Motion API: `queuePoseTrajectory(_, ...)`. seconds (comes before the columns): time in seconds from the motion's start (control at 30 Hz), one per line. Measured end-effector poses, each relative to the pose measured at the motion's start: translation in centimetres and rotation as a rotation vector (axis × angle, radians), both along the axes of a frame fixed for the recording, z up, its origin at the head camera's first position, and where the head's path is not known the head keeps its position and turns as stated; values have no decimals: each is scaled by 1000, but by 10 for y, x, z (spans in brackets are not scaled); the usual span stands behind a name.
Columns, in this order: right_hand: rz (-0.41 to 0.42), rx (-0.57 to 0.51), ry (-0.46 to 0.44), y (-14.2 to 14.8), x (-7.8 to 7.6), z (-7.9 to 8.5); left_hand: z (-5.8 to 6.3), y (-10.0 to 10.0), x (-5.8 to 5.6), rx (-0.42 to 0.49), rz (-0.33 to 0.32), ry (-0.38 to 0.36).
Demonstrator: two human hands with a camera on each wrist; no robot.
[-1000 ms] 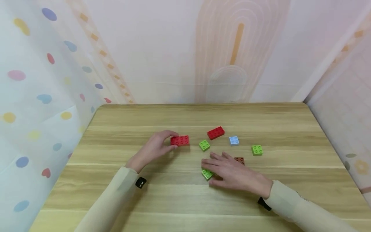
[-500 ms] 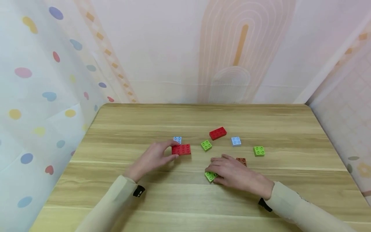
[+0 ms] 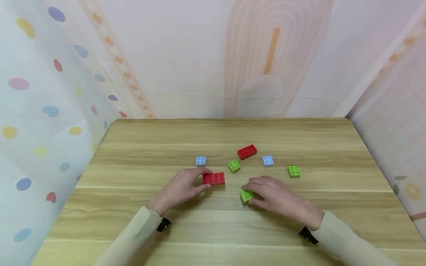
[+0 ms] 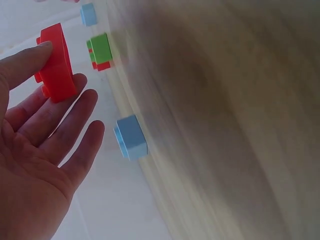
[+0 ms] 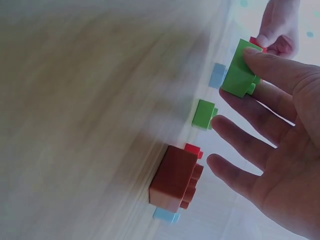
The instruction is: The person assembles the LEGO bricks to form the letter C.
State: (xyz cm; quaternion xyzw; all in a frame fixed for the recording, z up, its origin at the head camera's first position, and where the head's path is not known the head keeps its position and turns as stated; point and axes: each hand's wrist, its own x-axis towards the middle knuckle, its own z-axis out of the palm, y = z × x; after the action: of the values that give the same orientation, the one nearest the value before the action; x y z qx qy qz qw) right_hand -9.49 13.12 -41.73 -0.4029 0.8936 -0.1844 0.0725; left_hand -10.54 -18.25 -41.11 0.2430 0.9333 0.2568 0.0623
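My left hand pinches a red eight-stud toy brick by its left end. Thumb and fingertips press on opposite sides of that brick in the left wrist view, and it is raised off the table. With my right hand I grip a bright green four-stud brick between thumb and fingers. The right wrist view shows this green brick held up, its studs towards the palm. A brown brick stands on the table by the right hand; in the head view the hand hides it.
Behind the hands on the wooden table lie a light blue brick, a small green brick, a red brick, another light blue brick and another green brick. A patterned cloth hangs behind the table.
My left hand has brought the red brick nearer and rightwards, uncovering a light blue brick. My right hand has closed on the green brick and shifted it slightly right; the brown brick is now covered.
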Motion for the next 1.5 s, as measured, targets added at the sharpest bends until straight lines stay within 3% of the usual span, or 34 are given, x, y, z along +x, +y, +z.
queuePoseTrajectory(0.27,-61,-16,-25,6,1,2,-4,12,4,-8,-52,-7)
queuePoseTrajectory(0.6,-121,-70,22,10,1,0,-10,28,5,-29,-101,-8)
queuePoseTrajectory(1.17,-149,-116,13,11,1,1,-13,51,6,-33,-169,-2)
queuePoseTrajectory(1.5,-152,-133,-74,13,0,1,-18,61,8,-54,-192,-22)
